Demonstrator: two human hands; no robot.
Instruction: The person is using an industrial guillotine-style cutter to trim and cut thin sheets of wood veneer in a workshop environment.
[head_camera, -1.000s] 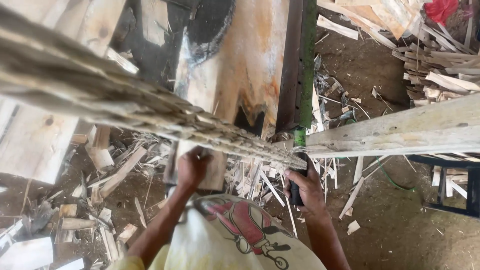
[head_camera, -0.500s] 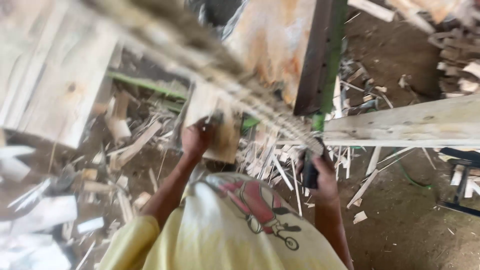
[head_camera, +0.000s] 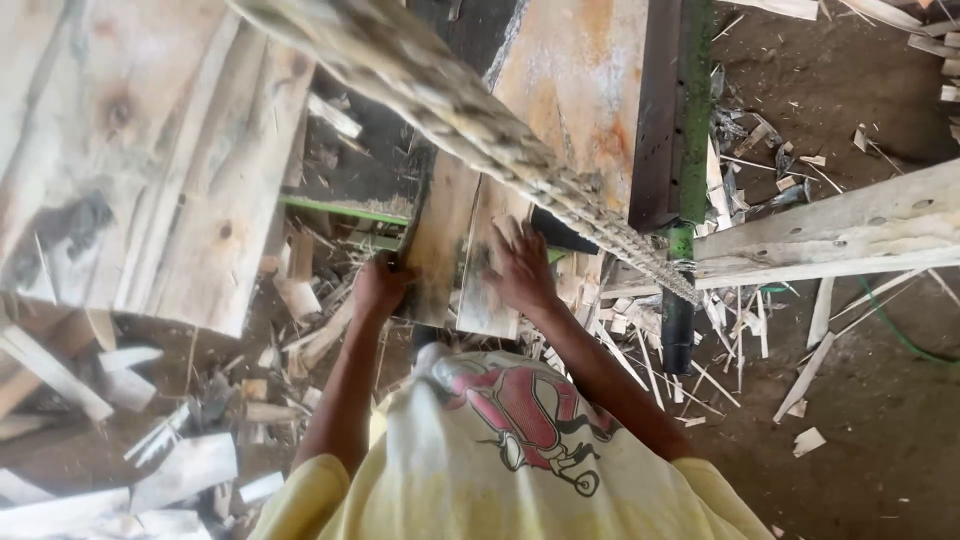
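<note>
at the near end of the sawmill table (head_camera: 590, 90), the person's two hands rest on a pair of short pale boards that lie side by side, running away from the body. the left hand (head_camera: 380, 285) grips the near left edge of the left board (head_camera: 440, 240), its fingers curled together over that edge. the right hand (head_camera: 520, 268) lies flat on top of the right board (head_camera: 488, 270), fingers spread apart and pressing down, clamped on nothing. the two boards touch along their long sides and sit on the table's worn, orange-stained wooden top. a thick braided rope (head_camera: 470, 120) crosses the view on a slant from upper left to lower right, passing above the right hand, blurred where it is closest to the camera. a green metal rail (head_camera: 692, 110) runs along the table's right side, with a black post (head_camera: 677, 330) below it. a long pale plank (head_camera: 840, 230) reaches off to the right. wood offcuts (head_camera: 180, 460) and splinters litter the dirt floor (head_camera: 880, 420) on both sides. the person wears a yellow shirt (head_camera: 500, 470) with a red print.
</note>
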